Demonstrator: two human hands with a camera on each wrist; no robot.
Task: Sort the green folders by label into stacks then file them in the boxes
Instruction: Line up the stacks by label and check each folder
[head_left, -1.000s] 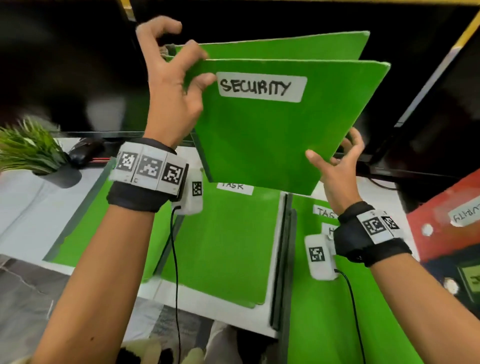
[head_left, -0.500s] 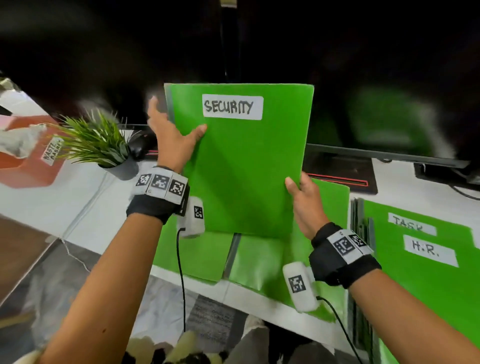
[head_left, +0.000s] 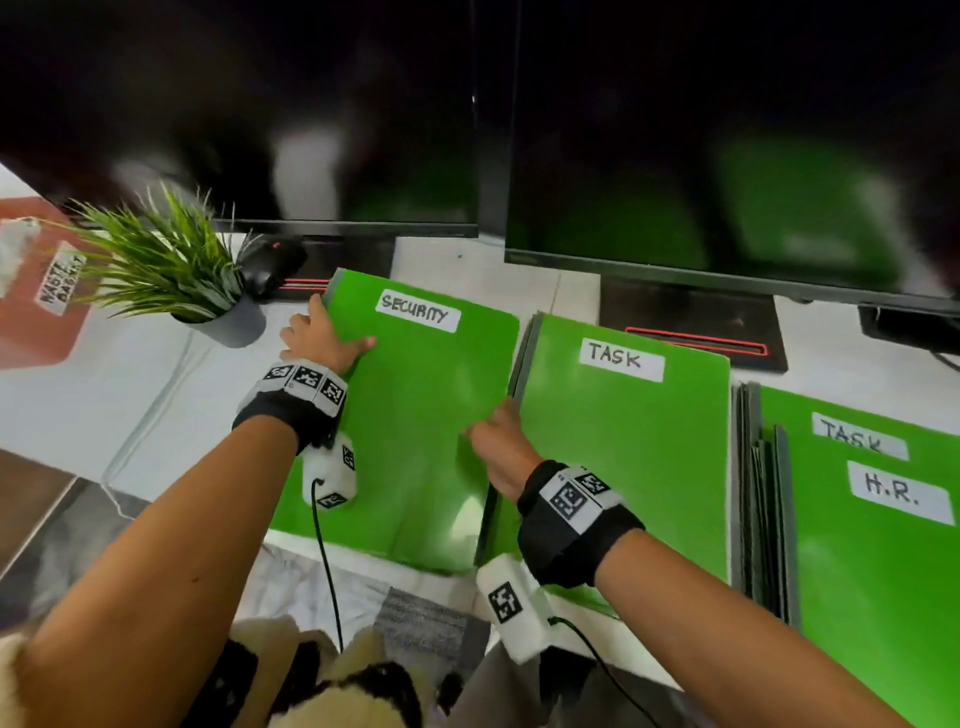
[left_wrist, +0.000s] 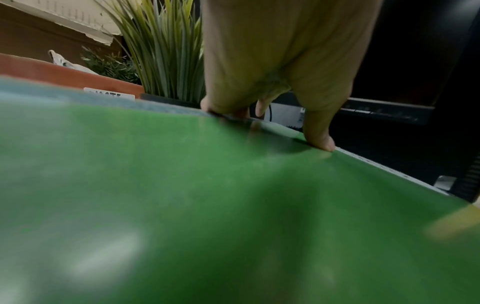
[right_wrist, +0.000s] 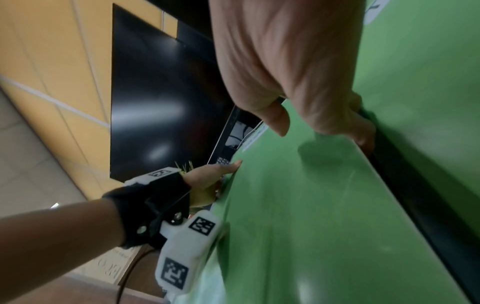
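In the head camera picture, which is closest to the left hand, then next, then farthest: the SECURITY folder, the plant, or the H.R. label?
1. SECURITY folder: the left hand holds its left edge, so it touches.
2. Plant: just to the hand's left, on the desk, apart from it.
3. H.R. label: far off on the right side, past the TASK folder.

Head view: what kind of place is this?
Probably an office desk. Two dark monitors stand at the back of a white desk, beside a potted plant, with green folders labelled SECURITY, TASK and H.R.
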